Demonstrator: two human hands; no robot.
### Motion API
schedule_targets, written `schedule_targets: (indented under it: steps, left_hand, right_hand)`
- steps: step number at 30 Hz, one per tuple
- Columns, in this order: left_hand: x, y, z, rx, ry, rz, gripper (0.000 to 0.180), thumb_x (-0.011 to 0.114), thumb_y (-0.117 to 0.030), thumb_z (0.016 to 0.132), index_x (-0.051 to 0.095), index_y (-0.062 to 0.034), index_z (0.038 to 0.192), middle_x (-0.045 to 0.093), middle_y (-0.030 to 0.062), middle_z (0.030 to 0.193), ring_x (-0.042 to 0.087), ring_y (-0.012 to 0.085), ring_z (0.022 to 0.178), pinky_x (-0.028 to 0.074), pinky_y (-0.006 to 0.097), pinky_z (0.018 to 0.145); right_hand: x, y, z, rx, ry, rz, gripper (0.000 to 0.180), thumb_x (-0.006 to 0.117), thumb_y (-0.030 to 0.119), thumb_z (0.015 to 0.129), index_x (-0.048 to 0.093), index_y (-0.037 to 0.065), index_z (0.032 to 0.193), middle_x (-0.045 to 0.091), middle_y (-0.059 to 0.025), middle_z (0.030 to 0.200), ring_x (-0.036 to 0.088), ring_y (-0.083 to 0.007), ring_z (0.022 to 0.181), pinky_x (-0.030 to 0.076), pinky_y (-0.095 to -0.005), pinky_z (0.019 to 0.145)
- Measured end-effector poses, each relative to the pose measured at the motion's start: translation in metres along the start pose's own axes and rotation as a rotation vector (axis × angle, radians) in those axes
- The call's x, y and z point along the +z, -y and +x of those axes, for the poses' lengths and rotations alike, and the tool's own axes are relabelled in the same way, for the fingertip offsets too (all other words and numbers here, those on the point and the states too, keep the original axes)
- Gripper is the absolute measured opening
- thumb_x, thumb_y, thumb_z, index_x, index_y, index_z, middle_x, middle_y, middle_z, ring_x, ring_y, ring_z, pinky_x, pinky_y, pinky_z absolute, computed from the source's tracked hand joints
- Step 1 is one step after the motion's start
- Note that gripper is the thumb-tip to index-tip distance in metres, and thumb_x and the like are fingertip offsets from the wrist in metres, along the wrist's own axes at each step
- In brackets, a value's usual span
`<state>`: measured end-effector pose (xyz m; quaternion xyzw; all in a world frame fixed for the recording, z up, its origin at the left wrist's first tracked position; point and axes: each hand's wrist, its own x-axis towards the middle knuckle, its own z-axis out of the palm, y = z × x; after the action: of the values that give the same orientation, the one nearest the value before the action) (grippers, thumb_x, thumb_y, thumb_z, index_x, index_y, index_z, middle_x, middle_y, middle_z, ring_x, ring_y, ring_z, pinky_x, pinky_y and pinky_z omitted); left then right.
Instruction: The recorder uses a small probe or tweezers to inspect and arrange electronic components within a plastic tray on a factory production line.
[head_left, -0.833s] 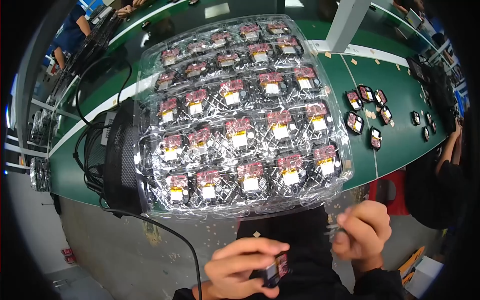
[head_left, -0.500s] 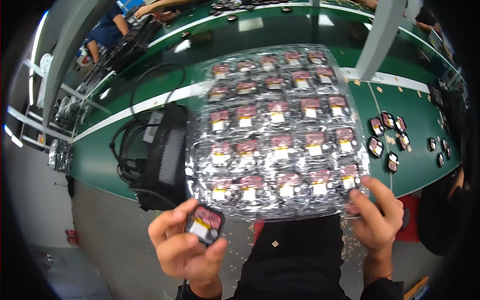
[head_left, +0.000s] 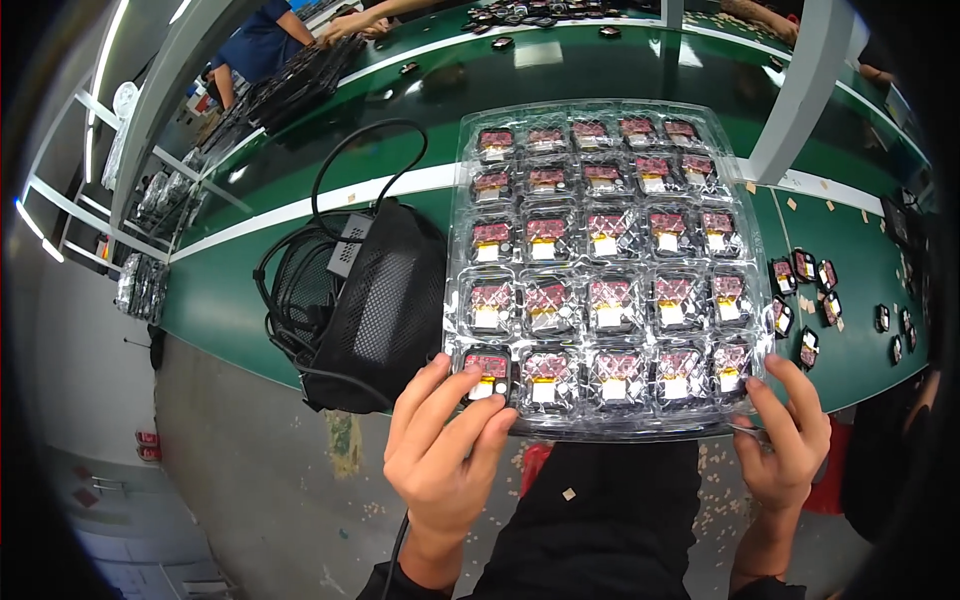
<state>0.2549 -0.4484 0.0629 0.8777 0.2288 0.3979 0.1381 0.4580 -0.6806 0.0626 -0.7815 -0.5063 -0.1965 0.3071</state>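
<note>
A clear plastic tray (head_left: 755, 250) lies in front of me, with rows of square black electronic modules (head_left: 610, 232) showing through its glossy surface. Each module has a reddish board, a yellow strip and a white patch. At the near left corner, one module (head_left: 487, 375) looks sharper, as if no plastic covers it. My left hand (head_left: 440, 440) has its fingertips and thumb closed about that module, touching the tray corner. My right hand (head_left: 785, 430) pinches the near right edge of the tray, fingers on top beside the corner module; its thumb is at the rim.
A black mesh bag (head_left: 375, 300) with coiled cables stands left of the tray. Loose modules (head_left: 808, 348) lie on the green table (head_left: 230, 290) at right. A grey post (head_left: 805, 100) rises behind the tray. Another person's arm (head_left: 360, 22) reaches in at the far left.
My left hand has brought the module it held from in front of the tray to the near left corner pocket. The view has shifted, so the tray appears farther right. My right hand stays at the corner.
</note>
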Motion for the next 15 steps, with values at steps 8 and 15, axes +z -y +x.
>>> schedule_targets:
  steps: [8, 15]
  left_hand:
    - [0.000, 0.006, -0.015, 0.002, 0.027, 0.014, 0.030, 0.074, -0.022, 0.087, 0.074, 0.0055, 0.099, 0.071, 0.0220, 0.110, 0.063, 0.0415, 0.116, 0.051, 0.045, 0.097]
    - [0.003, 0.003, -0.015, 0.085, 0.138, 0.156, 0.042, 0.075, -0.029, 0.087, 0.070, 0.0023, 0.114, 0.067, 0.0177, 0.125, 0.058, 0.0393, 0.121, 0.047, 0.046, 0.098]
  right_hand:
    - [0.001, -0.001, 0.002, -0.019, -0.014, 0.036, 0.046, 0.076, -0.001, 0.053, 0.074, 0.002, 0.099, 0.069, -0.0187, 0.112, 0.060, -0.0120, 0.053, 0.043, -0.0249, 0.046]
    - [-0.003, 0.000, 0.005, 0.036, 0.018, 0.060, 0.045, 0.074, -0.003, 0.056, 0.074, 0.002, 0.101, 0.067, -0.0191, 0.117, 0.064, -0.0144, 0.059, 0.047, -0.0257, 0.051]
